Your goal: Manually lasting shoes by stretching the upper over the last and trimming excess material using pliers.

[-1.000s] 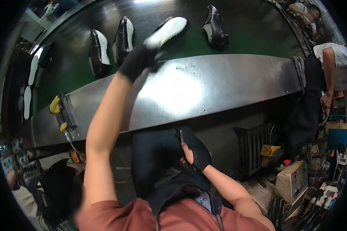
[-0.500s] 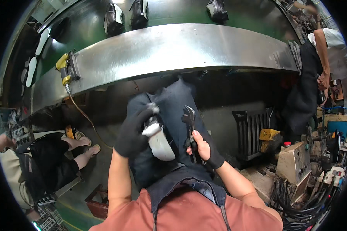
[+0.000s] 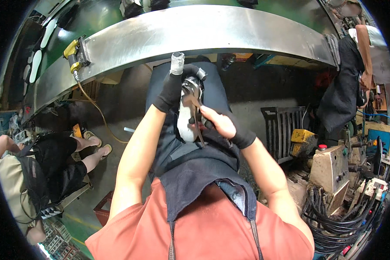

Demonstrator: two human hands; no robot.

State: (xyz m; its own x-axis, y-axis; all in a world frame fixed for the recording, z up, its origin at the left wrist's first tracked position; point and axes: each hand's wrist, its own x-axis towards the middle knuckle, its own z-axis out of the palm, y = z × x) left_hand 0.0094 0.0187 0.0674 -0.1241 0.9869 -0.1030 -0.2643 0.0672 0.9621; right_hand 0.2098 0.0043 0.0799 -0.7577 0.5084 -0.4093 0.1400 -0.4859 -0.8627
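Note:
A shoe [image 3: 186, 125] with a pale underside and a dark upper lies over my lap, on the dark apron. My left hand [image 3: 176, 84], in a black glove with silver-wrapped fingertips, grips its far end; some of those fingers are hidden behind it. From the right, my right hand [image 3: 224, 124] is closed around dark metal pincers [image 3: 195, 104], its thumb and fingertips bare. The pincers' head lies over the shoe's far part, blurred; whether the jaws bite on the upper cannot be told.
Ahead runs a metal bench ledge [image 3: 195, 32], with green conveyor behind it. A yellow air tool [image 3: 75, 55] rests at its left, its hose [image 3: 97, 113] hanging down. On the right stand a black rack [image 3: 283, 130] and a beige control box [image 3: 329, 173]. Co-workers sit left and stand right.
My left hand has swung forward and right, turning the shoe lengthwise. The pincers, upright and apart from the shoe before, now tilt over it. My view has shifted slightly.

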